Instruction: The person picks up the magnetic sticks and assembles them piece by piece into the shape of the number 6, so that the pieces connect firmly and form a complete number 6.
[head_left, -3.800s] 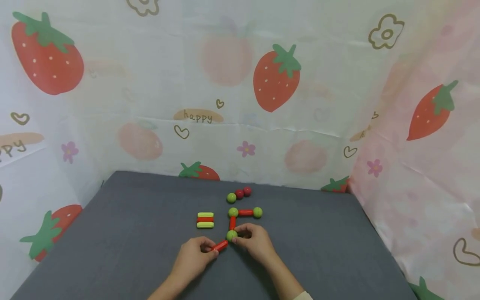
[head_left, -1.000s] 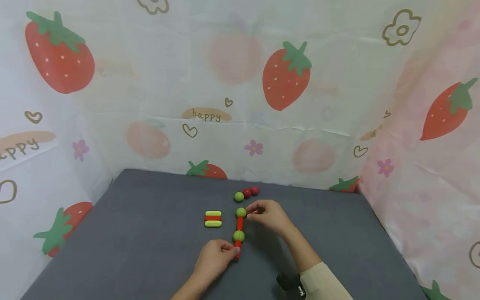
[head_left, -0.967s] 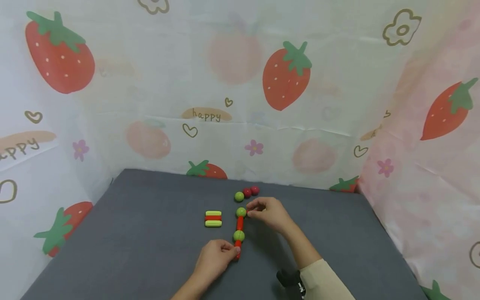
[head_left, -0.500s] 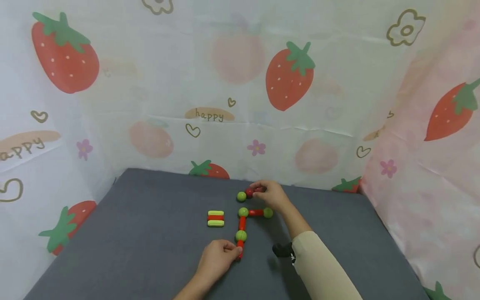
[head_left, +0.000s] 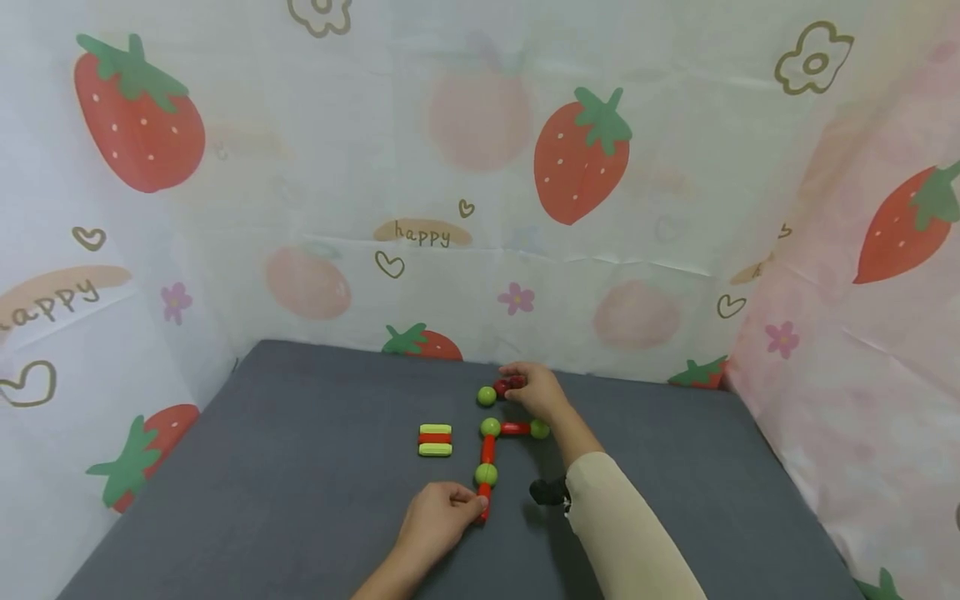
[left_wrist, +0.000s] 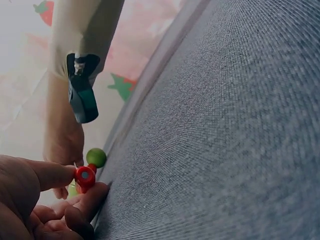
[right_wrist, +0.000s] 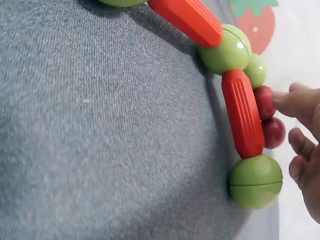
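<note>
Pinched the lower red rod [head_left: 486, 492] up close, stretched out to the dark red balls [head_left: 502, 389]!
Clamped that rod between thumb and fingers of the left grip [head_left: 438, 518], at the near end of the ball-and-rod chain [head_left: 488, 450] on the tabletop [head_left: 300, 467]. Placed the right grip [head_left: 542, 397] at the dark red balls, beside the loose green ball [head_left: 487, 396]; couldn't tell whether closed on one or merely touching. Risked, surely, rolling that pair away with one glancing fingertip, or knocking the end green ball [head_left: 537, 430] with the low right wrist. Risked, too, bending the chain at the joint green ball [head_left: 486, 475] by a careless left-side tug.
</note>
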